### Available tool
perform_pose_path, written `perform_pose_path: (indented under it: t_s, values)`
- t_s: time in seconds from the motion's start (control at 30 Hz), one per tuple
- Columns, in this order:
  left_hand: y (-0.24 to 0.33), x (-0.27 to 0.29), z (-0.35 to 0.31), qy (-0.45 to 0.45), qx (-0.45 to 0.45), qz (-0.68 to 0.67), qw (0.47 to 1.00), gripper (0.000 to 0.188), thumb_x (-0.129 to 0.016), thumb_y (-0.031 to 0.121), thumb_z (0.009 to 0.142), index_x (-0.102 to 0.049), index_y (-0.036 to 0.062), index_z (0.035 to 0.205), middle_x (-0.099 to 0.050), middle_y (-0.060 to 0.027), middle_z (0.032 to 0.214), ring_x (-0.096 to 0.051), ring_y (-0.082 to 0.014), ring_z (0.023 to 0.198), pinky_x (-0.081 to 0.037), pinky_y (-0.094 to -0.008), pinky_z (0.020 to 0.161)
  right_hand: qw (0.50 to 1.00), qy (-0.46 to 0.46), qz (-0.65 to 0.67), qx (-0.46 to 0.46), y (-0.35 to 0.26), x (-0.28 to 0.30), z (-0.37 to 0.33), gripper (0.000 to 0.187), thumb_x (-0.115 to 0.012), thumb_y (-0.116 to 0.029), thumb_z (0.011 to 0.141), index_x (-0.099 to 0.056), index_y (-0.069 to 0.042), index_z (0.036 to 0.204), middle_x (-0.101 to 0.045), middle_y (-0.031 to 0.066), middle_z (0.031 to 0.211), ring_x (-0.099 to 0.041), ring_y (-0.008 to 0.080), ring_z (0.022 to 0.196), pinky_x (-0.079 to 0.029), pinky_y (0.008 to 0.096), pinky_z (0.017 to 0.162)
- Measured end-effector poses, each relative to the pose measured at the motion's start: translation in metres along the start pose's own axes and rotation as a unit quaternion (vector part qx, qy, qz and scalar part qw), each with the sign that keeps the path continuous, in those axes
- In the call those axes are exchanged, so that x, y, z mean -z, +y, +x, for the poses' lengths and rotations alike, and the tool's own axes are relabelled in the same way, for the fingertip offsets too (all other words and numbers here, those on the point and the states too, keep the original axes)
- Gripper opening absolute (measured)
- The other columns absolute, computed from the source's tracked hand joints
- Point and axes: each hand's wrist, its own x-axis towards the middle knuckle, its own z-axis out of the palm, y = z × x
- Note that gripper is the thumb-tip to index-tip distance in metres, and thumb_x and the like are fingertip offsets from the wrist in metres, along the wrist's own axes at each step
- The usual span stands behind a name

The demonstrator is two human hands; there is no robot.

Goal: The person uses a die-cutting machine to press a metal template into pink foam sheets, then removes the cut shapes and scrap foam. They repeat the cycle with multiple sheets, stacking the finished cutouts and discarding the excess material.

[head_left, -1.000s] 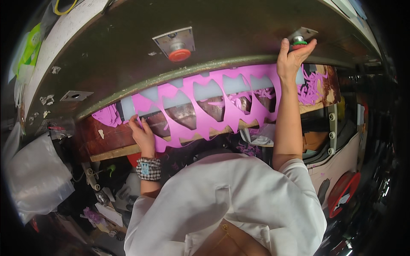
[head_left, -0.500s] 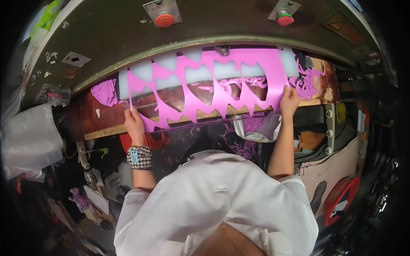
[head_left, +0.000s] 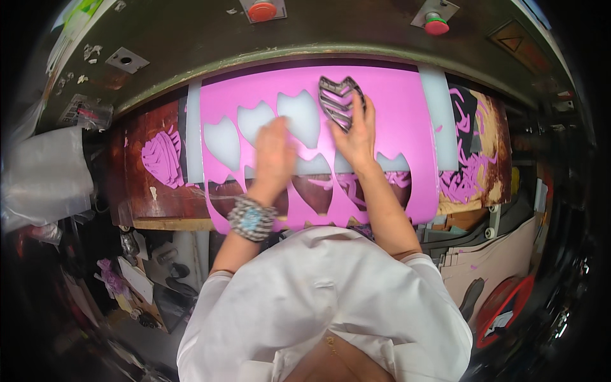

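A pink sheet [head_left: 398, 114] with rows of leaf-like cut-outs lies over a pale cutting board [head_left: 443, 121], its near part hanging toward me. My right hand [head_left: 358, 141] grips the near right side of a dark metal cutting die [head_left: 337, 105], which rests on an uncut part of the sheet beside the far row of holes. My left hand [head_left: 273, 156], smeared by motion, is over the sheet near those holes. Its fingers are too blurred to read. A checked scrunchie [head_left: 252, 218] circles the left wrist.
Across the far side runs a green machine beam [head_left: 356, 35] with a red button [head_left: 261, 11] and a red-and-green button [head_left: 436, 24]. Pink cut pieces [head_left: 162, 159] are stacked at left; pink scraps [head_left: 464, 184] heap at right. Clear plastic [head_left: 44, 178] hangs far left.
Both hands have let go of the sheet's side edges and moved inward. The sheet now lies flatter, with uncut material at the far side. My right hand has taken hold of the die.
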Motion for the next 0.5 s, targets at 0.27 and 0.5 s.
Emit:
perform_pose_path:
  t_s: [0.27, 0.5]
  values:
    - [0.054, -0.008, -0.032, -0.137, -0.048, 0.108, 0.984, 0.045, -0.064, 0.013, 0.080, -0.056, 0.0089, 0.124, -0.049, -0.0148, 0.128, -0.041, -0.0309, 0.127, -0.026, -0.0515, 0.108, 0.825, 0.053, 0.488, -0.280, 0.013, 0.072, -0.028, 0.085, -0.073, -0.002, 0.076, -0.022, -0.002, 0.144, -0.051, 0.0210, 0.125, -0.056, 0.0222, 0.109, -0.047, 0.0300, 0.089]
    - [0.126, -0.042, 0.018, -0.059, 0.069, -0.288, 0.954, 0.016, -0.056, 0.019, 0.091, -0.058, 0.0028, 0.093, -0.058, -0.0149, 0.081, -0.058, -0.0306, 0.075, -0.045, -0.0408, 0.067, 0.846, 0.126, 0.443, -0.267, -0.013, 0.125, -0.071, 0.084, -0.068, 0.004, 0.079, -0.019, -0.007, 0.146, -0.045, 0.0260, 0.130, -0.054, 0.0223, 0.108, -0.047, 0.0301, 0.088]
